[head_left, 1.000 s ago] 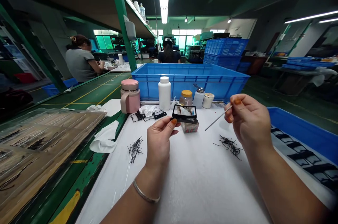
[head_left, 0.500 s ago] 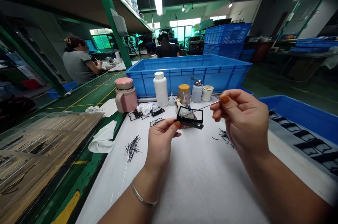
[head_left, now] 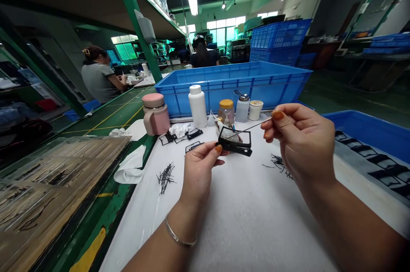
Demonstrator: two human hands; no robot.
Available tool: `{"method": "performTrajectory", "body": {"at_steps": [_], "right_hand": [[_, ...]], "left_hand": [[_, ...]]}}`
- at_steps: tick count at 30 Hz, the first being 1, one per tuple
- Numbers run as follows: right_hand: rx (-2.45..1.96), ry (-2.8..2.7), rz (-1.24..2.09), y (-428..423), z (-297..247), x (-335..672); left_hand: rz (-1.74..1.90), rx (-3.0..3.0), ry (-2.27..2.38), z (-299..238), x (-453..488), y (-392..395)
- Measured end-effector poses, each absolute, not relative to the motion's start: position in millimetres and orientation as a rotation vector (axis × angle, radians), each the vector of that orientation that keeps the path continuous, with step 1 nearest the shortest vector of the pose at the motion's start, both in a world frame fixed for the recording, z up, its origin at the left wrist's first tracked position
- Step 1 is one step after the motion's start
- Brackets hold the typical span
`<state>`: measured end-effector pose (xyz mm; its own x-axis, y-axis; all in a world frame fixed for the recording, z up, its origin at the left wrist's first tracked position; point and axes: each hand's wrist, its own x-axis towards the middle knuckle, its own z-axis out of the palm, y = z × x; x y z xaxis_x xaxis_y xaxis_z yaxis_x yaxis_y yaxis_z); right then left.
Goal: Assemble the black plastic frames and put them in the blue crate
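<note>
Between thumb and fingers, my left hand (head_left: 201, 165) pinches the left end of a small black frame (head_left: 237, 147) with a rectangular window, held tilted above the white table (head_left: 250, 220). My right hand (head_left: 304, 144) is closed on a thin metal rod (head_left: 256, 126), perhaps tweezers or a pick; its far tip lies at the frame's upper left corner. Whether the tip touches the frame I cannot tell. Left of my left hand is a pile of thin black strips (head_left: 165, 178). Another bunch of black strips (head_left: 277, 161) lies partly behind my right hand.
Behind the hands stand a pink mug (head_left: 156, 114), a white bottle (head_left: 197, 106), a yellow-lidded jar (head_left: 226, 112), a pump bottle (head_left: 242, 107) and a large blue crate (head_left: 272, 80). More black frames (head_left: 194, 134) lie near the bottle. At right, a blue bin (head_left: 361, 120) contains several black frames.
The whole view has shifted slightly, with most things now a little farther right. Both hands keep their grips, and the rod's tip stays near the frame's upper left corner.
</note>
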<state>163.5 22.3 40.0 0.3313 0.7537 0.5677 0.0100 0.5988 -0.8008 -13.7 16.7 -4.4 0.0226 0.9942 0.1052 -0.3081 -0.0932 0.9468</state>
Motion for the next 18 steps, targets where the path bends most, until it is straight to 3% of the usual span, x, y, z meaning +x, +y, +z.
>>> {"method": "performTrajectory", "body": {"at_steps": [18], "right_hand": [[-0.864,-1.174,0.524,24.5,40.2,168.8]], "left_hand": [[1.408,1.027,0.903,-3.8,-15.7,17.6]]}}
